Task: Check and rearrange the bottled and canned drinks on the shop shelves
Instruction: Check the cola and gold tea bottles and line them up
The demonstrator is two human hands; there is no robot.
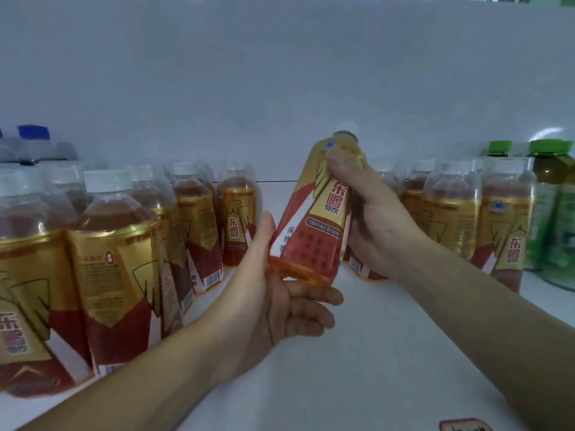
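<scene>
A tilted, gold-and-red labelled plastic bottle (314, 225) hangs above the white shelf (373, 353). My right grip (373, 225) clasps its shoulder; my left grip (280, 309) cups its base, fingers curled.

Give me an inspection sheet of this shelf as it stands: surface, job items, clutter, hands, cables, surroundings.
Surface: white shelf, with a bare lane between the rows.
Job's things: held bottle tilted, cap away from the camera; matching gold-and-red bottles upright in rows on both sides; green-capped bottles far right; blue-capped bottles far left.
Clutter: red-edged tag at the bottom edge, text unreadable.
Hands: left hand holds the held bottle's base, fingers curled beneath; right hand grips its upper body, thumb near the neck.
Cables: nothing seen.
Surroundings: plain white back panel.
</scene>
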